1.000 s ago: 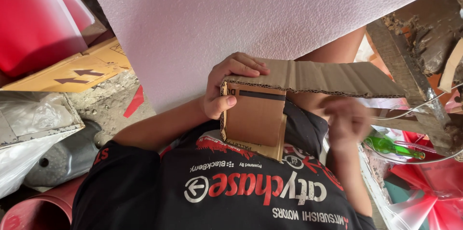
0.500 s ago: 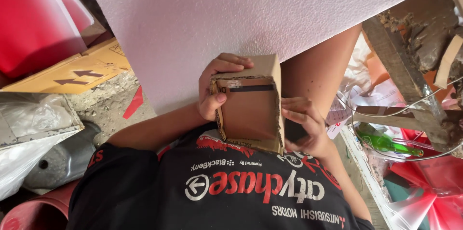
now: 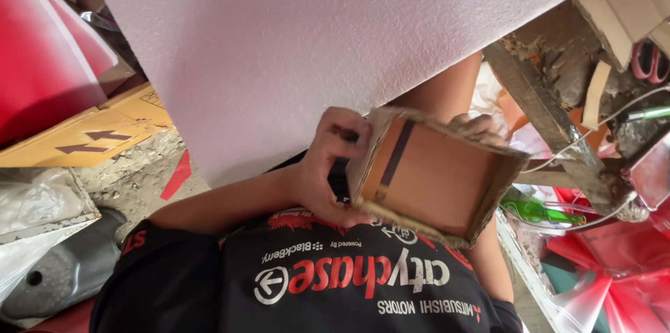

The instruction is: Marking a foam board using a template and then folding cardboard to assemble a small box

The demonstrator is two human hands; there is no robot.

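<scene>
Head view: I am watching the left hand (image 3: 328, 165) gripping the cardboard box (image 3: 433, 176) at one side, against the white foam sheet (image 3: 314, 47). The right hand (image 3: 478, 127) is wrapping fingers over its far edge, mostly hidden. Risk: the thin wall may be buckling under the squeeze. Box interior unclear.

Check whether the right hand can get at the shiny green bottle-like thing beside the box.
Probably yes, once freed. The right hand grips the far wall of the open brown cardboard box, which the left hand also holds. The shiny green bottle-like thing lies close by, mostly uncovered.
</scene>
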